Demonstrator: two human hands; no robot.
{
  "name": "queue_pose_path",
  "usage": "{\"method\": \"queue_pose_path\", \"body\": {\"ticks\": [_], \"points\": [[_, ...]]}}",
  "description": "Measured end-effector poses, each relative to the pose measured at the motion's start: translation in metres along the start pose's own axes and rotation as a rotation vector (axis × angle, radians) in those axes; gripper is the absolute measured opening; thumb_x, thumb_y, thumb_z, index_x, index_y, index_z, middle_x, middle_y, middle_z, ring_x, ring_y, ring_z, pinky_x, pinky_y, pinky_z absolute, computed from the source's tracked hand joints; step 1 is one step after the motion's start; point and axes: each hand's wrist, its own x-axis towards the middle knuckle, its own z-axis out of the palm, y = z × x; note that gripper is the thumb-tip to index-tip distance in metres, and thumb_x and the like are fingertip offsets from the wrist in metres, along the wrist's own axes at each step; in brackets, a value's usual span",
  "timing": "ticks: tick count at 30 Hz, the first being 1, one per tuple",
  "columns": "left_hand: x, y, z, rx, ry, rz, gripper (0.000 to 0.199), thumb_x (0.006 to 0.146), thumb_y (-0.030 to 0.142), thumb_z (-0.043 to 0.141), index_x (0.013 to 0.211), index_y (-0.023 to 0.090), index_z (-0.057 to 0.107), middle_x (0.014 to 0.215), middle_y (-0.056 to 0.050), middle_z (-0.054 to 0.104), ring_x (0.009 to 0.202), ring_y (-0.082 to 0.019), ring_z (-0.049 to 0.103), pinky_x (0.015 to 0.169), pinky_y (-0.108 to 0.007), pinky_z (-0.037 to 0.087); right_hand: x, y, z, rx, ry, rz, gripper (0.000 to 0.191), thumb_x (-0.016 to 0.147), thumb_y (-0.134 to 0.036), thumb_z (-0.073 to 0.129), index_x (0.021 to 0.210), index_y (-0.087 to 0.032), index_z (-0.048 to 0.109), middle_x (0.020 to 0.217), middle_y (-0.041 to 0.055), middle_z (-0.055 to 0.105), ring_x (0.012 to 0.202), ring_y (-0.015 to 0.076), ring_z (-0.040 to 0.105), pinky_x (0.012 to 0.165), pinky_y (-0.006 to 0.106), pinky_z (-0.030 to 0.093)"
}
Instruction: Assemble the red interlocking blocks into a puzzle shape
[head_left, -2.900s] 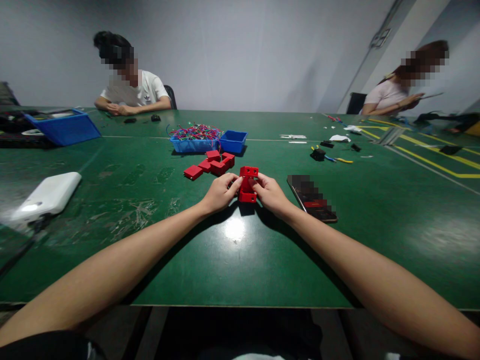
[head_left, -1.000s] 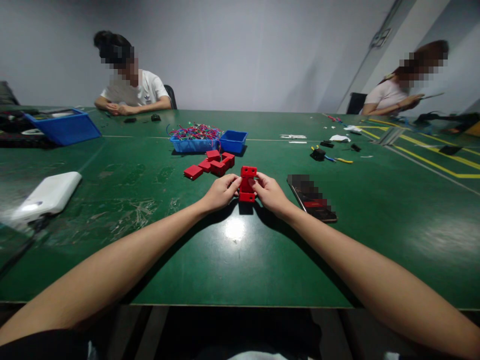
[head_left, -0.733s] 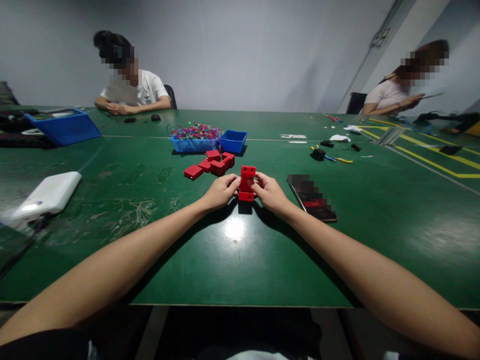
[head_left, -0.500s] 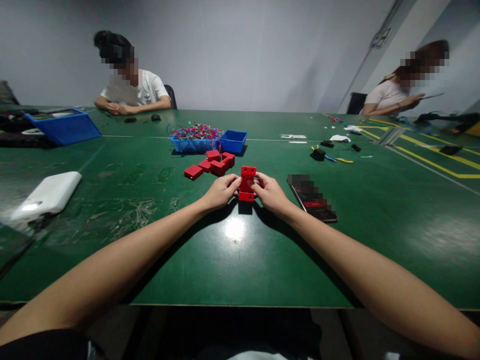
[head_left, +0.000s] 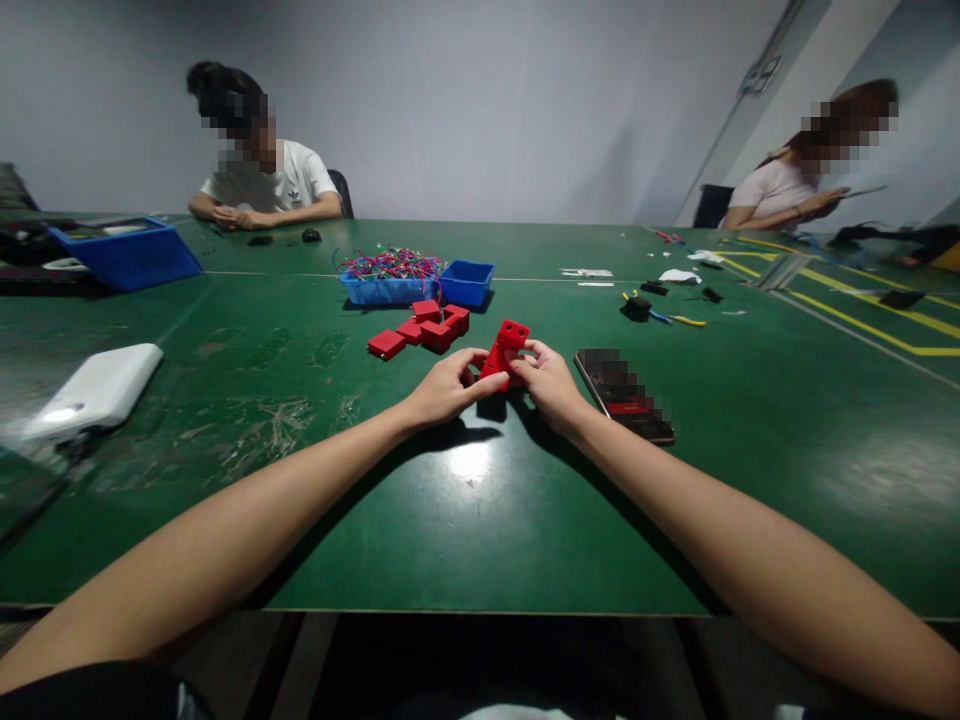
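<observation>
A red block-shaped part (head_left: pixel 498 352) with two dark round holes at its upper end is held tilted to the right, above the table. My right hand (head_left: pixel 547 385) pinches it from the right side, thumb on its face. My left hand (head_left: pixel 448 388) is at its lower left, with the thumb stretched across the lower end and the fingers behind; these fingers are partly hidden. Just beyond my left hand lies a loose group of several similar red blocks (head_left: pixel 435 335).
Behind the red blocks stand a blue bin (head_left: pixel 375 292) heaped with coloured wires and a smaller blue bin (head_left: pixel 469 285). A phone (head_left: pixel 626 400) lies right of my hands. Pliers (head_left: pixel 679 320) are farther right, a white device (head_left: pixel 101 385) at left. Two people sit across the table.
The red block has gone from upright to tilted, its top leaning right. My left thumb has moved across its lower end, while my right hand keeps its grip.
</observation>
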Motion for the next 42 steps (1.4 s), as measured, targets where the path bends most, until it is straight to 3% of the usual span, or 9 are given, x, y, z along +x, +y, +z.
{"method": "queue_pose_path", "body": {"ticks": [4, 10, 17, 28, 32, 36, 42], "points": [[-0.001, -0.001, 0.002, 0.044, -0.011, 0.011, 0.071, 0.073, 0.057, 0.077, 0.125, 0.013, 0.060, 0.107, -0.010, 0.072, 0.086, -0.022, 0.068, 0.081, -0.036, 0.055, 0.001, 0.001, -0.001, -0.022, -0.002, -0.003, 0.035, 0.070, -0.024, 0.073, 0.099, -0.021, 0.055, 0.070, -0.0031, 0.074, 0.066, 0.0171, 0.071, 0.071, 0.031, 0.055], [-0.001, -0.003, 0.003, 0.024, -0.014, 0.037, 0.061, 0.074, 0.047, 0.076, 0.122, 0.014, 0.059, 0.103, -0.008, 0.075, 0.090, -0.022, 0.071, 0.086, -0.036, 0.056, 0.002, 0.004, -0.003, -0.023, 0.003, -0.014, 0.042, 0.067, -0.034, 0.079, 0.098, -0.021, 0.053, 0.077, -0.0016, 0.075, 0.068, 0.0156, 0.071, 0.071, 0.030, 0.055], [0.000, -0.005, -0.001, 0.053, 0.088, -0.009, 0.059, 0.072, 0.037, 0.074, 0.123, 0.013, 0.057, 0.094, -0.006, 0.073, 0.086, -0.022, 0.070, 0.083, -0.036, 0.055, 0.004, 0.005, -0.005, -0.092, -0.020, -0.040, 0.046, 0.067, -0.035, 0.078, 0.103, -0.021, 0.052, 0.089, 0.0015, 0.075, 0.078, 0.0168, 0.070, 0.070, 0.030, 0.054], [0.000, -0.008, 0.000, 0.046, 0.200, -0.014, 0.068, 0.076, 0.054, 0.075, 0.127, 0.014, 0.052, 0.106, -0.009, 0.069, 0.093, -0.023, 0.067, 0.089, -0.038, 0.052, 0.000, 0.001, -0.003, -0.138, -0.018, -0.051, 0.043, 0.067, -0.032, 0.077, 0.102, -0.020, 0.055, 0.094, 0.0029, 0.074, 0.080, 0.0159, 0.068, 0.071, 0.029, 0.053], [0.002, -0.014, 0.001, 0.017, 0.305, 0.034, 0.071, 0.074, 0.049, 0.079, 0.128, 0.015, 0.048, 0.124, -0.014, 0.064, 0.109, -0.025, 0.064, 0.095, -0.039, 0.051, -0.002, -0.002, -0.002, -0.151, -0.041, -0.049, 0.042, 0.070, -0.031, 0.078, 0.103, -0.020, 0.054, 0.096, 0.0029, 0.074, 0.082, 0.0157, 0.070, 0.074, 0.030, 0.055], [0.005, -0.020, 0.001, -0.023, 0.329, 0.068, 0.077, 0.072, 0.041, 0.083, 0.134, 0.017, 0.045, 0.135, -0.017, 0.059, 0.118, -0.027, 0.062, 0.097, -0.040, 0.052, -0.003, -0.003, -0.003, -0.155, -0.050, -0.041, 0.038, 0.074, -0.025, 0.075, 0.104, -0.020, 0.053, 0.086, 0.0002, 0.073, 0.076, 0.0143, 0.070, 0.070, 0.029, 0.055], [0.009, -0.030, -0.001, -0.002, 0.344, 0.035, 0.076, 0.068, 0.035, 0.086, 0.133, 0.015, 0.053, 0.131, -0.017, 0.062, 0.120, -0.029, 0.062, 0.102, -0.043, 0.052, -0.001, -0.001, -0.004, -0.156, -0.086, -0.037, 0.038, 0.074, -0.020, 0.074, 0.106, -0.021, 0.053, 0.084, -0.0010, 0.072, 0.079, 0.0153, 0.071, 0.081, 0.034, 0.057]]}}
